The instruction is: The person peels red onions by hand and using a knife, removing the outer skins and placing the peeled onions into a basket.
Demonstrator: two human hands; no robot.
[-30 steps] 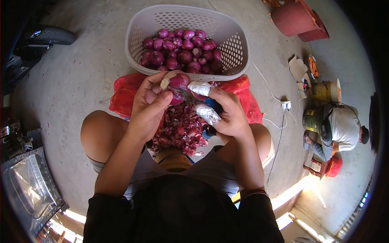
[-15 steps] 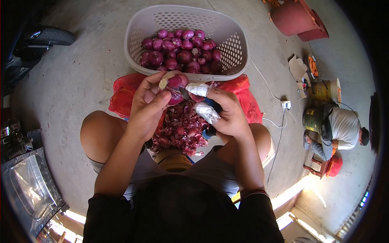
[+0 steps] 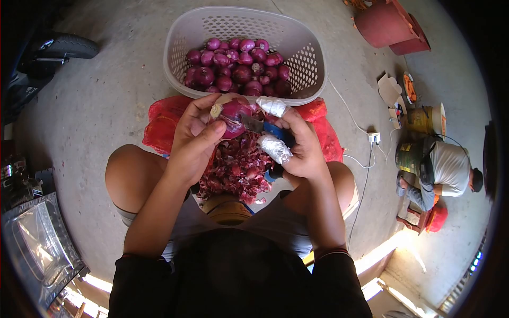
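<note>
A red onion (image 3: pixel 233 114), its root end facing left and some skin loose, is gripped in my left hand (image 3: pixel 196 127). My right hand (image 3: pixel 302 146) holds a small knife (image 3: pixel 256 124) with a blue handle, its blade at the onion's right side. Silver wrapping covers the thumb and index finger of that hand. Below both hands lies a heap of red onion skins (image 3: pixel 233 169). Just beyond them stands a grey perforated basket (image 3: pixel 175 63) with several peeled red onions (image 3: pixel 241 74) in it.
Red mesh sacking (image 3: pixel 161 122) lies under the basket's near side. At right are a power strip (image 3: pixel 374 137) with cables, yellow buckets (image 3: pixel 421 119) and a seated person (image 3: pixel 448 164). Red tubs (image 3: pixel 384 24) stand far right; a motorcycle wheel (image 3: pixel 69 46) is at left.
The wrapped index finger and thumb of my right hand have moved apart, showing more of the blade and blue handle. The onion has turned slightly in my left hand.
</note>
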